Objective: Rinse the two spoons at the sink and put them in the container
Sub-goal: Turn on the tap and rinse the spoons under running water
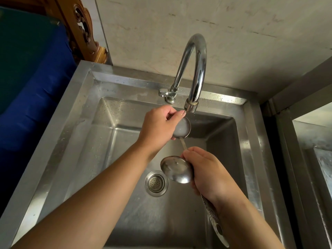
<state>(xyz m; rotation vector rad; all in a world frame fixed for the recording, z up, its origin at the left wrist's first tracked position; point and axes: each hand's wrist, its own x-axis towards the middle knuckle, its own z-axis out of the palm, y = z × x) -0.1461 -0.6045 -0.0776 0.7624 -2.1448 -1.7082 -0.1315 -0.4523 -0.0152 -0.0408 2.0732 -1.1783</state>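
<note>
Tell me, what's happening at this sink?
A person is rinsing two metal spoons over a steel sink. The left hand cups the bowl of the upper spoon right under the tap spout. The right hand grips both handles, with the lower spoon held above the drain, bowl facing away. Whether water is flowing is hard to tell. No container is in view.
</note>
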